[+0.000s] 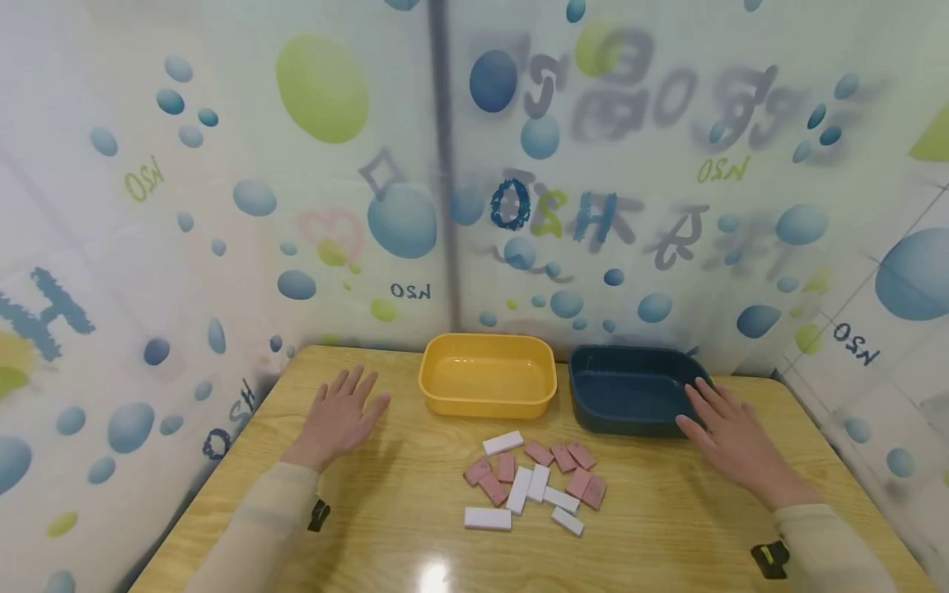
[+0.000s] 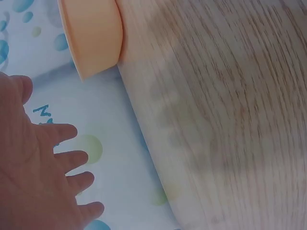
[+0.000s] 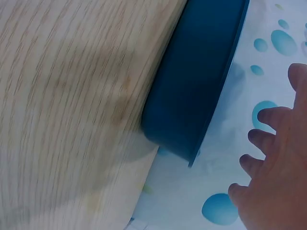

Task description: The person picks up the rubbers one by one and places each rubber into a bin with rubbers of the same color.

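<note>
My left hand (image 1: 337, 424) hovers over the left part of the table with its fingers spread and nothing in it. To its right stands a yellow tray (image 1: 488, 408), bare inside. My right hand (image 1: 741, 449), also spread and holding nothing, is in front of the right end of a dark blue tray (image 1: 630, 424). Between the hands, several white blocks (image 1: 488, 519) and several pink blocks (image 1: 493, 488) lie loosely mixed in front of the trays. Both wrist views show the fingers straight and apart, with the yellow tray (image 2: 93, 38) and blue tray (image 3: 192, 76) nearby.
Everything stands on a wooden table (image 1: 400, 527). A light curtain (image 1: 356, 189) printed with blue and green bubbles hangs right behind the table's back edge and along its sides. The two trays sit side by side with a narrow gap.
</note>
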The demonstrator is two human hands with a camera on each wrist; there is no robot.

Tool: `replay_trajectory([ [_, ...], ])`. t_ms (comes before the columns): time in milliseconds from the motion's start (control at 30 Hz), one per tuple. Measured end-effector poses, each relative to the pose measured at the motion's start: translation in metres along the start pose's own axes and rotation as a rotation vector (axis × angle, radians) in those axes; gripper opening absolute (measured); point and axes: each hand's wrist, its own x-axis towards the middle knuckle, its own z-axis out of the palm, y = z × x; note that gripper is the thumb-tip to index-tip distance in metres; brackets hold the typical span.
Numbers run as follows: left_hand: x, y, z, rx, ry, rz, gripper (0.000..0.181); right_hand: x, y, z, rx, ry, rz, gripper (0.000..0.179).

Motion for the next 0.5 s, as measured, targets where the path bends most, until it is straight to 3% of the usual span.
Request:
replay_trajectory([
  [500, 0.005, 0.0, 0.013, -0.015, 0.04, 0.026, 0.07, 0.004, -0.026, 0.01, 0.061, 0.039, -0.029, 0.069],
])
